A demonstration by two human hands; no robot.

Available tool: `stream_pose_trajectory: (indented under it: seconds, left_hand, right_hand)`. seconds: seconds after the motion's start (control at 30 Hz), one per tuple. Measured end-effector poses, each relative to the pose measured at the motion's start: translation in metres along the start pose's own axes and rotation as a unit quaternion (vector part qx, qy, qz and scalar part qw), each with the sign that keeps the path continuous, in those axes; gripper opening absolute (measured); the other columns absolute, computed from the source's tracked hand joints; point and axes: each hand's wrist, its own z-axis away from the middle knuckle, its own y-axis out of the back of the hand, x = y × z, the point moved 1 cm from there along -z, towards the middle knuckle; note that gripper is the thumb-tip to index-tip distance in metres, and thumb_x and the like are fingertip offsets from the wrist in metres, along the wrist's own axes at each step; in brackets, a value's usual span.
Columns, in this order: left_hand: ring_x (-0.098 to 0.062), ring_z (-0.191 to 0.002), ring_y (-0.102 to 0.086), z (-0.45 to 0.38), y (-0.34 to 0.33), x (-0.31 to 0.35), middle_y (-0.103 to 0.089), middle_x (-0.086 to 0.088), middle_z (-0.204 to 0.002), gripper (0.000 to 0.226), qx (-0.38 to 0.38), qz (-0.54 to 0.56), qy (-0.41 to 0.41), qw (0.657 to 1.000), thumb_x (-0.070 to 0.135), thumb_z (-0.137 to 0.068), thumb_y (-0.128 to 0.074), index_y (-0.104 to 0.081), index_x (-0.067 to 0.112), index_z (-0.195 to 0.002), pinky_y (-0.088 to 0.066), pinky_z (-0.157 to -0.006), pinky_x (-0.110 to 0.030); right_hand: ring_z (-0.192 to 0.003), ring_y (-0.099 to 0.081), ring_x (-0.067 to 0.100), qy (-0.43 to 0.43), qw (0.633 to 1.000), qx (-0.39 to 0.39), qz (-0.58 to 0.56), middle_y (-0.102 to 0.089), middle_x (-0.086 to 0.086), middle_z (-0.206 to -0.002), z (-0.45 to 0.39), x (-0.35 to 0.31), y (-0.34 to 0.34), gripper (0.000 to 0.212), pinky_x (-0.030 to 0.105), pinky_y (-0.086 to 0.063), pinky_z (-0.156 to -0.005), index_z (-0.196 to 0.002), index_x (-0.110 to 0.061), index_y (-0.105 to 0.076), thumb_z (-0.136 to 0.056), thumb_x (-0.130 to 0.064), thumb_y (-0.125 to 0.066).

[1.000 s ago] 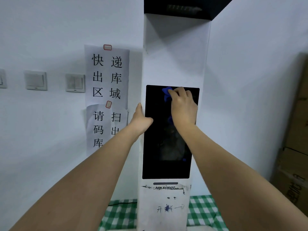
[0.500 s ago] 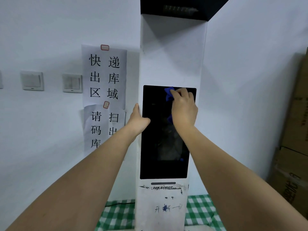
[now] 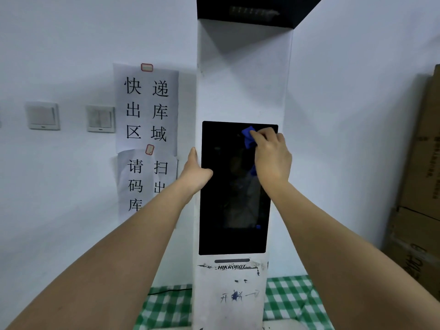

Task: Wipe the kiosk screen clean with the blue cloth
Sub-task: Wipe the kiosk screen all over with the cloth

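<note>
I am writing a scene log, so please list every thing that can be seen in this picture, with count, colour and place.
kiosk: 1, white with black top, centre, standing on the tablecloth
kiosk screen: 1, black, on the kiosk front
blue cloth: 1, blue, pressed on the screen's upper right part
paper signs: 2, white with black characters, on the wall left of the kiosk, one above the other
wall switches: 2 whole, white, on the wall at far left
tablecloth: 1, green and white check, under the kiosk
cable: 1, black, on the tablecloth left of the kiosk
cardboard boxes: several, brown, stacked at right edge
left hand: 1, holding the kiosk's left edge
right hand: 1, holding the cloth against the screen
</note>
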Motion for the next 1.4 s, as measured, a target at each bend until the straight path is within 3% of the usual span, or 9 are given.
stream_pose_trajectory:
  seconds: [0.1, 0.3, 0.43, 0.57, 0.8, 0.93, 1.03, 1.27, 1.4]
  left_hand:
    - [-0.031, -0.127, -0.046, 0.002, -0.002, 0.002, -0.039, -0.017, -0.144, 0.073, 0.003, 0.004, 0.004, 1.000, -0.001, -0.082, -0.046, -0.017, 0.014, -0.148, -0.040, -0.088, -0.027]
    - [-0.024, -0.109, -0.053, 0.007, -0.003, 0.006, -0.048, -0.010, -0.137, 0.080, 0.007, 0.016, -0.006, 1.000, 0.000, -0.083, -0.046, -0.011, 0.022, -0.151, -0.040, -0.069, -0.022]
    - [-0.021, -0.125, -0.042, 0.009, -0.002, 0.006, -0.034, -0.003, -0.150, 0.081, -0.002, 0.004, -0.002, 1.000, 0.000, -0.086, -0.045, -0.005, 0.023, -0.153, -0.034, -0.088, -0.026]
    - [-0.012, -0.114, -0.042, 0.010, -0.003, 0.007, -0.033, 0.008, -0.144, 0.083, -0.005, 0.015, -0.012, 1.000, -0.001, -0.087, -0.046, -0.003, 0.027, -0.153, -0.035, -0.087, -0.024]
    - [-0.026, -0.119, -0.052, 0.008, -0.003, 0.003, -0.046, -0.013, -0.139, 0.078, 0.005, 0.021, -0.012, 1.000, 0.000, -0.080, -0.048, -0.017, 0.022, -0.149, -0.044, -0.084, -0.026]
    - [-0.027, -0.133, -0.039, 0.011, -0.004, 0.006, -0.033, -0.004, -0.150, 0.080, 0.007, 0.004, -0.002, 1.000, 0.000, -0.084, -0.047, -0.010, 0.024, -0.151, -0.035, -0.103, -0.033]
    - [-0.023, -0.140, -0.029, 0.015, -0.006, 0.010, -0.017, -0.001, -0.158, 0.084, 0.011, 0.006, -0.002, 1.000, 0.000, -0.090, -0.045, 0.004, 0.024, -0.153, -0.029, -0.096, -0.025]
    - [-0.018, -0.126, -0.040, 0.018, -0.006, 0.011, -0.024, -0.002, -0.156, 0.085, 0.012, 0.007, -0.005, 1.000, -0.001, -0.089, -0.045, 0.004, 0.024, -0.153, -0.031, -0.088, -0.023]
    - [-0.021, -0.131, -0.037, 0.020, -0.005, 0.011, -0.023, -0.001, -0.156, 0.084, 0.008, 0.005, 0.000, 1.000, -0.001, -0.089, -0.045, 0.004, 0.025, -0.153, -0.030, -0.089, -0.024]
  right_hand:
    - [-0.095, -0.053, 0.033, -0.050, 0.997, -0.010, -0.054, -0.059, 0.011, -0.111, 0.001, -0.023, 0.001, 0.044, 0.031, -0.035, -0.051, -0.116, -0.009, -0.064, -0.075, 0.007, -0.059]
    - [-0.083, -0.058, 0.032, 0.212, 0.973, -0.078, 0.040, -0.063, 0.011, -0.098, 0.006, -0.031, -0.001, 0.036, 0.026, -0.036, -0.040, -0.101, -0.006, -0.068, -0.065, 0.004, -0.070]
    - [-0.088, -0.055, 0.033, 0.069, 0.997, -0.020, 0.034, -0.062, 0.010, -0.104, 0.002, 0.005, 0.000, 0.041, 0.027, -0.034, -0.044, -0.111, -0.011, -0.066, -0.074, 0.005, -0.062]
    - [-0.093, -0.052, 0.030, -0.080, 0.995, 0.007, -0.064, -0.061, 0.009, -0.109, 0.002, -0.010, -0.004, 0.040, 0.032, -0.037, -0.050, -0.115, -0.010, -0.065, -0.081, 0.007, -0.053]
    - [-0.088, -0.054, 0.030, 0.161, 0.983, -0.082, 0.015, -0.061, 0.008, -0.108, -0.001, -0.023, -0.005, 0.041, 0.028, -0.036, -0.044, -0.112, -0.010, -0.065, -0.073, 0.002, -0.068]
    - [-0.101, -0.050, 0.029, 0.029, 0.999, -0.040, 0.002, -0.058, 0.004, -0.115, -0.010, 0.018, 0.006, 0.040, 0.034, -0.047, -0.057, -0.121, -0.019, -0.061, -0.084, -0.002, -0.056]
    - [-0.100, -0.049, 0.027, -0.099, 0.993, 0.001, -0.060, -0.058, 0.004, -0.115, -0.011, 0.019, 0.005, 0.045, 0.036, -0.046, -0.060, -0.122, -0.016, -0.061, -0.084, 0.004, -0.049]
    - [-0.081, -0.055, 0.033, 0.174, 0.982, -0.071, -0.001, -0.063, 0.010, -0.100, 0.003, -0.011, -0.001, 0.041, 0.026, -0.037, -0.041, -0.106, -0.007, -0.067, -0.068, 0.006, -0.070]
    - [-0.096, -0.051, 0.031, 0.070, 0.996, -0.051, 0.008, -0.060, 0.005, -0.109, -0.004, 0.023, 0.009, 0.041, 0.034, -0.045, -0.051, -0.118, -0.017, -0.063, -0.080, -0.001, -0.060]
